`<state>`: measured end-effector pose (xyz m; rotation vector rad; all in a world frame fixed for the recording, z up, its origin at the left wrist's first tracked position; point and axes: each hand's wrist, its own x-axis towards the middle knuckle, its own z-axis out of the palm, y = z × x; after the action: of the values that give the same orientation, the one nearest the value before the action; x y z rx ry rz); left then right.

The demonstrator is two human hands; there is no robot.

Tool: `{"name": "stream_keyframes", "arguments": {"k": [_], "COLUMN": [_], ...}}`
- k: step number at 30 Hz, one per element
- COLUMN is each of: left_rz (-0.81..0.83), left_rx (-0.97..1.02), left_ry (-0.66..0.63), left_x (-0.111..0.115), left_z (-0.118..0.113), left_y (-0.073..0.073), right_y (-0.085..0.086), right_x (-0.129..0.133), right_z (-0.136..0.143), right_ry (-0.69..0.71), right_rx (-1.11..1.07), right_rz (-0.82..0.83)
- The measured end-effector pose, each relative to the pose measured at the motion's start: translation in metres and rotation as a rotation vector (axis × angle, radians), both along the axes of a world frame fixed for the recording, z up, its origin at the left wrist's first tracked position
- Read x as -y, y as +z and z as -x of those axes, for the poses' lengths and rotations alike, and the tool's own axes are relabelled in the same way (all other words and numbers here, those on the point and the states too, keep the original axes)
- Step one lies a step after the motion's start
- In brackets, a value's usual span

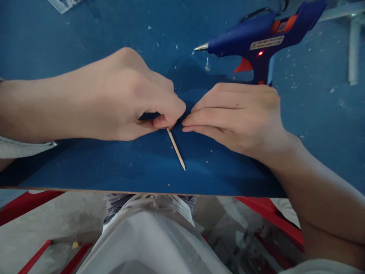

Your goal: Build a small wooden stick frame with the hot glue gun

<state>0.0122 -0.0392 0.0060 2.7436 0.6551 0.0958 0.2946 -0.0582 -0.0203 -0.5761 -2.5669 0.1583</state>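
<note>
Head view. Nearest the camera: pale cloth over the lap, just below the near edge of the blue worktop; red frame bars and grey floor to either side.

On the worktop, just inside the near edge, near its middle: thin wooden stick. Long axis diagonal, upper end up-left, pointed lower end down-right toward the near edge. Upper end pinched in the left hand, fingers closed on the stick, thumb beneath. Free length running down and slightly right from the grip, resting on or just over the surface; cannot tell which.

Right hand: fingers extended and pressed together, tips meeting the left fingertips at the grip point. Contact with the stick itself hidden; nothing seen held. Left hand nearer to the stick.

Far right of the worktop, beyond the right hand: blue glue gun, nozzle pointing left, red lamp lit. Glue flecks scattered over the surface.
</note>
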Motion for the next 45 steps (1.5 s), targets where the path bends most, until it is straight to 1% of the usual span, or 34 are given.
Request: {"name": "stream_keyframes", "arguments": {"k": [7, 13, 16, 20, 22, 26, 29, 35, 38, 42, 45], "left_rz": [0.068, 0.041, 0.094, 0.140, 0.117, 0.011, -0.031, -0.010, -0.029, -0.046, -0.057], "left_rx": [0.030, 0.039, 0.008, 0.022, 0.049, 0.150, 0.151, 0.120, 0.148, 0.178, 0.186], "left_ry": [0.010, 0.019, 0.022, 0.003, -0.007, -0.044, -0.050, -0.058, -0.051, -0.059, -0.065], "left_x": [-0.002, 0.000, 0.000, 0.000, 0.000, 0.001, -0.001, -0.005, -0.003, 0.000, 0.002], "left_z": [0.005, 0.003, 0.003, 0.003, 0.003, 0.001, 0.000, 0.000, 0.000, 0.000, 0.000], "left_y": [-0.002, -0.001, -0.002, -0.002, -0.002, -0.002, -0.002, -0.001, -0.001, -0.001, -0.001], "right_y": [0.001, 0.002, 0.002, 0.000, -0.002, -0.003, -0.003, -0.001, 0.000, 0.001, 0.003], "right_x": [-0.001, 0.000, 0.000, -0.001, 0.000, 0.004, 0.006, -0.002, -0.002, 0.003, 0.001], "right_z": [-0.001, 0.000, 0.001, 0.001, 0.002, 0.007, 0.010, 0.003, 0.004, 0.008, 0.007], "right_ry": [0.021, 0.009, 0.025, 0.011, 0.019, 0.000, -0.020, 0.063, 0.052, 0.032, 0.053], "right_rx": [-0.010, 0.003, -0.014, 0.009, 0.014, 0.066, 0.091, 0.048, 0.040, 0.042, 0.073], "right_rz": [-0.006, 0.014, -0.009, -0.047, -0.072, -0.081, -0.067, -0.085, -0.076, -0.111, -0.080]}}
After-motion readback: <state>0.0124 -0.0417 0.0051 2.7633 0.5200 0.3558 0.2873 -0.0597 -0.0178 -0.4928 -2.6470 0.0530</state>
